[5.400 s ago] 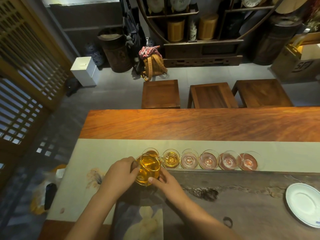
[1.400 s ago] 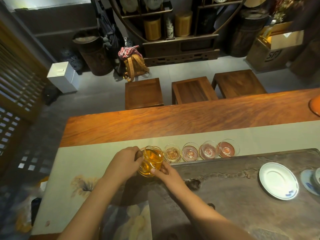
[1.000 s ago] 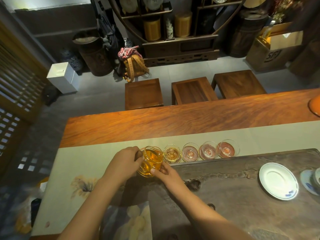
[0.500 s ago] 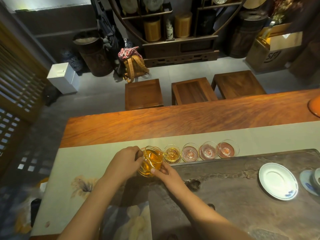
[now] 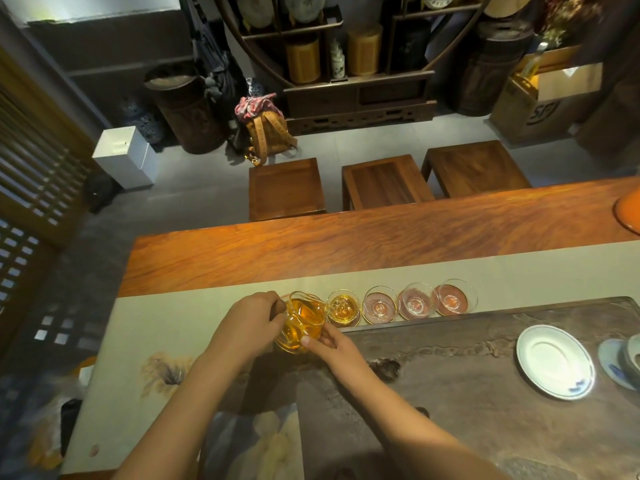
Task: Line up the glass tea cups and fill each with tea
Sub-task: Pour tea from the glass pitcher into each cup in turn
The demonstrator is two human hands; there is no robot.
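A glass pitcher (image 5: pixel 302 322) of amber tea is tilted to the right, its spout over the leftmost visible glass cup (image 5: pixel 343 307), which holds amber tea. My left hand (image 5: pixel 249 325) grips the pitcher's handle side. My right hand (image 5: pixel 329 344) steadies the pitcher from below and in front. To the right stand three more glass cups in a row: one (image 5: pixel 380 305), one (image 5: pixel 415 302) and one (image 5: pixel 453 298), each looking empty. Any cup behind the pitcher is hidden.
The cups stand on a pale cloth runner (image 5: pixel 194 313) along the edge of a dark stone tea tray (image 5: pixel 467 386). A white saucer (image 5: pixel 554 362) and a blue-and-white dish (image 5: pixel 620 365) lie at right. Three wooden stools (image 5: pixel 384 181) stand beyond the table.
The tea level in the cup under the spout has risen as the tilted pitcher pours. Since the oldest frame, the pitcher's aim has shifted one cup to the right.
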